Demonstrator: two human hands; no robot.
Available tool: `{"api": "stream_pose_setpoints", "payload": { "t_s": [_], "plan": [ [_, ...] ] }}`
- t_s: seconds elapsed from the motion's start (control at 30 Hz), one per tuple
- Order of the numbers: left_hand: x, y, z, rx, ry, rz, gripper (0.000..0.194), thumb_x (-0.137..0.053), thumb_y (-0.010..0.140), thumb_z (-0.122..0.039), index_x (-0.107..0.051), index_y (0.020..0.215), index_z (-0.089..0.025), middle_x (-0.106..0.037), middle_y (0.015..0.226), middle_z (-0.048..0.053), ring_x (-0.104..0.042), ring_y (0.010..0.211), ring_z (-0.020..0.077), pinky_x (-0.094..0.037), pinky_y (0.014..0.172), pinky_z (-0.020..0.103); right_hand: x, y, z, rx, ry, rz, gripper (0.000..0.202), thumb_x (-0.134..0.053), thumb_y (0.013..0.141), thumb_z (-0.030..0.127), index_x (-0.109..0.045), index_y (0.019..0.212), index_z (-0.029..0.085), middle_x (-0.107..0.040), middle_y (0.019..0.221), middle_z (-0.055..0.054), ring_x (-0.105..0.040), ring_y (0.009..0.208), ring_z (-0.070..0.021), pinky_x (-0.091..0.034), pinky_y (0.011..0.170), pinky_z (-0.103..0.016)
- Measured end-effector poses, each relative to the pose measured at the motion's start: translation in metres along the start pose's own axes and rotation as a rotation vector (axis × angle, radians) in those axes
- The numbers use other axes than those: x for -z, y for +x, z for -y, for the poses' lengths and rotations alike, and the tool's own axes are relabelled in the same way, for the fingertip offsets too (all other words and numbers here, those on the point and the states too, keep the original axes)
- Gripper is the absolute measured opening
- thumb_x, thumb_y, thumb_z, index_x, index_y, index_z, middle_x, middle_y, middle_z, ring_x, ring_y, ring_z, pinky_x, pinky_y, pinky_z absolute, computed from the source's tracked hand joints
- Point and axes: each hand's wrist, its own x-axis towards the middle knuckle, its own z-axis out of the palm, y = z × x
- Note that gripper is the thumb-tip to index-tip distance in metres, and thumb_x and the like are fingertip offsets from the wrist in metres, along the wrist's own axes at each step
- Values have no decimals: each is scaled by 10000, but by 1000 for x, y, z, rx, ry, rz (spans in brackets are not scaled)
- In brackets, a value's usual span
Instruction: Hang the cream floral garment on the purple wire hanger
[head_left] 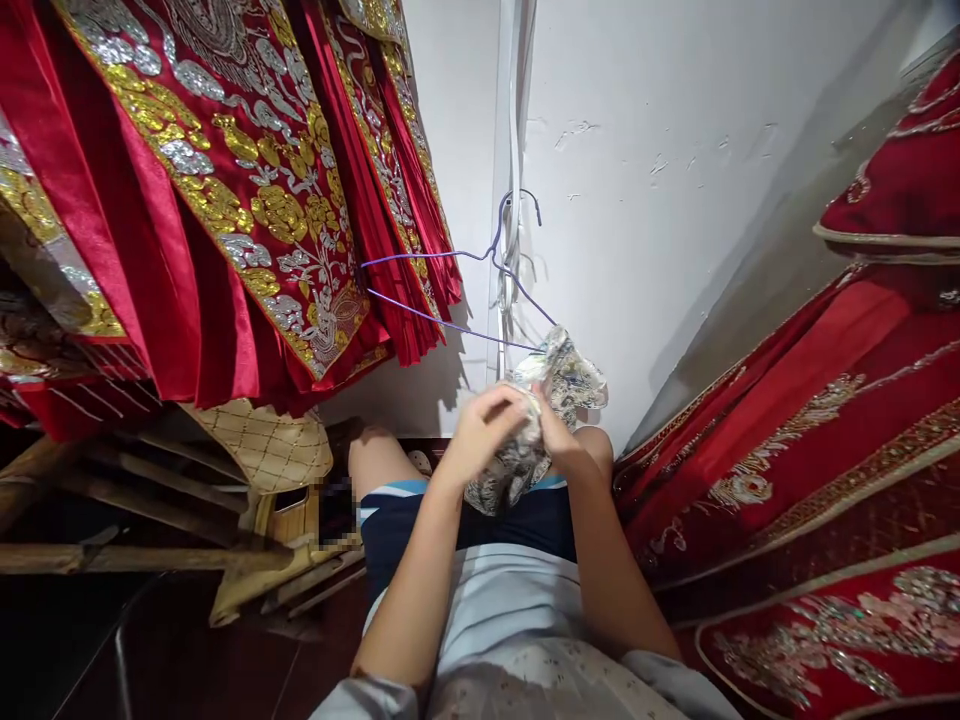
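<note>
My left hand and my right hand meet in front of my lap, closed on a bunched cream cloth with a dark and coloured pattern. One part hangs down below my hands, and another spreads above them with a ruffled edge. A thin purple clothes hanger is just beyond my hands, its right end running into the cloth. Its left end reaches to an embroidered red skirt. My fingers partly hide how the cloth is gripped.
The red skirt with gold and silver embroidery hangs at the left. More red embroidered garments fill the right side. A bamboo chair stands at the lower left. White straps run down the white wall ahead.
</note>
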Motion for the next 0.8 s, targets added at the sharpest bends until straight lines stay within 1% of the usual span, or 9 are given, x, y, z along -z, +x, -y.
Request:
{"api": "stream_pose_setpoints", "payload": {
  "t_s": [0.1, 0.2, 0.27, 0.33, 0.43, 0.5, 0.57, 0.67, 0.8],
  "plan": [
    [-14, -8, -15, -93, 292, 128, 213, -587, 943, -353, -705, 860, -196, -645, 918, 64, -584, 966, 227, -445, 918, 338, 5, -8, 7, -156, 155, 57, 689, -425, 819, 836, -688, 879, 202, -626, 682, -76, -645, 737, -248, -497, 565, -329],
    [-12, -7, -14, -135, 362, 115, 221, -560, 964, -384, -680, 1057, -224, -653, 1105, 74, -555, 1132, 239, -389, 1041, 353, 10, -18, 17, -217, 220, 149, 763, -386, 792, 877, -686, 926, 189, -624, 687, -71, -656, 774, -256, -516, 594, -335],
    [-7, -3, -6, -124, 312, 98, 372, -498, 983, -467, -582, 1268, -242, -590, 1297, 88, -503, 1260, 243, -348, 1105, 363, 13, -25, 22, -214, 244, 264, 728, -501, 749, 855, -681, 988, 191, -644, 725, -64, -662, 799, -260, -533, 632, -343],
    [-2, 0, 6, -57, 231, 165, 491, -356, 1008, -557, -501, 1357, -242, -559, 1352, 98, -499, 1284, 243, -362, 1103, 366, 18, -30, 27, -211, 258, 406, 659, -721, 657, 732, -671, 1036, 196, -669, 781, -55, -665, 816, -258, -545, 686, -352],
    [2, -4, 27, 120, 220, 404, 611, -183, 1014, -603, -607, 1177, -194, -658, 1090, 84, -602, 1035, 230, -462, 943, 343, 32, -36, 40, -196, 206, 610, 536, -886, 544, 486, -678, 934, 184, -669, 768, -35, -659, 746, -225, -535, 676, -324],
    [8, -14, 40, 183, 299, 568, 605, -211, 1017, -576, -644, 943, -161, -645, 871, 52, -581, 841, 198, -474, 801, 308, 45, -39, 54, -214, 106, 717, 429, -894, 525, 408, -673, 805, 169, -656, 701, -32, -635, 652, -204, -507, 591, -296],
    [21, -25, 50, 191, 425, 662, 522, -330, 999, -533, -601, 768, -151, -567, 707, 13, -506, 692, 155, -427, 663, 268, 58, -41, 72, -233, -23, 653, 368, -881, 518, 354, -663, 746, 164, -653, 663, -38, -613, 595, -203, -475, 526, -288],
    [60, -35, 56, 222, 714, 620, 416, -535, 910, -512, -575, 698, -156, -499, 614, -19, -433, 593, 125, -349, 578, 254, 68, -34, 92, -99, -239, 296, 220, -791, 576, 250, -629, 700, 169, -603, 617, -8, -557, 558, -171, -417, 491, -263],
    [123, -30, 39, 162, 1100, 460, 408, -570, 887, -529, -657, 718, -169, -642, 726, 49, -565, 755, 203, -443, 807, 336, 63, 5, 85, 260, -480, -27, 121, -653, 624, 169, -533, 618, 191, -483, 574, 37, -472, 571, -123, -359, 517, -233]
  ]
}}
